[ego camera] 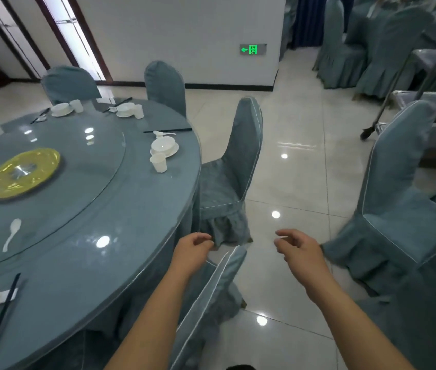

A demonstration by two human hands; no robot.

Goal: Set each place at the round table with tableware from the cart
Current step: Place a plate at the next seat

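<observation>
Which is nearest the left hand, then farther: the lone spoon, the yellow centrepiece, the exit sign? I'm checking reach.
From the left hand, head view:
1. Lone spoon, on the glass turntable, to its left.
2. Yellow centrepiece, at the table's middle.
3. Exit sign, on the far wall.

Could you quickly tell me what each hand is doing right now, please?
Left hand: empty, fingers loosely curled, above the chair back.
Right hand: empty, fingers loosely curled, over the floor.

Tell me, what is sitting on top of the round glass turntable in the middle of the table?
On the turntable lie a yellow dish near its centre and a loose white spoon near its edge. Its left part runs out of the picture, so anything there is unseen.
</observation>
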